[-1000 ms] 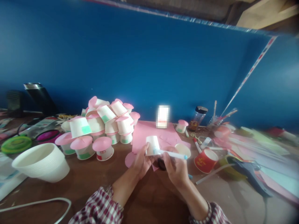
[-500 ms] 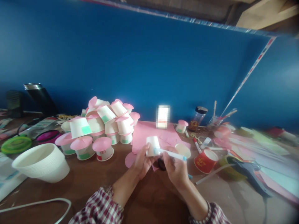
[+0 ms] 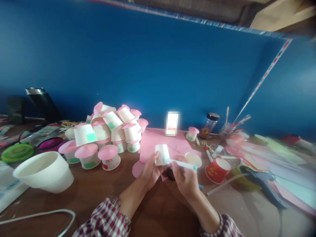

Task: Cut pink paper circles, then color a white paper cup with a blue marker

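My left hand (image 3: 151,171) is closed around a small white paper cup (image 3: 161,153), held bottom up over the pink paper. In my right hand (image 3: 184,176) is a white marker with a light blue end (image 3: 184,164), gripped like a pen. Its tip end meets the cup's side near a pale blue mark. Just behind my right hand sits another paper cup (image 3: 194,159), its opening facing up. Pink paper sheets (image 3: 154,141) lie under and beyond the held cup, with a round pink cutout (image 3: 137,169) by my left hand.
To the left stands a pile of white cups with pink paper tops (image 3: 106,131), and nearer, a stack of white bowls (image 3: 46,171). On the right are a red cup (image 3: 217,170), a glue gun (image 3: 266,186), a lidded jar (image 3: 209,125) and loose papers (image 3: 291,171). A white cable (image 3: 49,212) lies front left.
Almost nothing differs. Both hands, the cup and the marker keep the same place, with the marker still against the cup's side.
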